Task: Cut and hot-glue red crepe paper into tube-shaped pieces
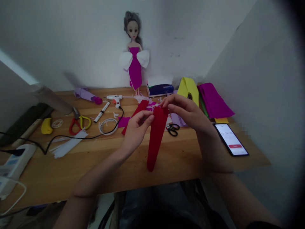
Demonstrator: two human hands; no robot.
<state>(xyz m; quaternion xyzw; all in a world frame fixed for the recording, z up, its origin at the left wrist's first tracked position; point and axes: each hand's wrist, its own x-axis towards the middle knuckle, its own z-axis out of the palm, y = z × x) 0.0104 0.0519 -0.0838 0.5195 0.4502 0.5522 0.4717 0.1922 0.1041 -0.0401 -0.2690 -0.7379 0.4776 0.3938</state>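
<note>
Red felt strip [156, 136] is what I've got up in both hands right now, held above the counter [181, 159] with its narrow tip hanging down. My guess is the shaping is only partly done: the top edge looks folded or rolled, nothing is glued yet, and the glue gun [115, 100] lies well away near the doll [134, 52]. Left hand [135, 130] pinches the upper left edge, thumb and fingers closed on it; right hand [188, 113] clamps the top right corner with its fingers curled over. A second red piece [137, 113] lies behind, scissors [172, 128] just beside.
</note>
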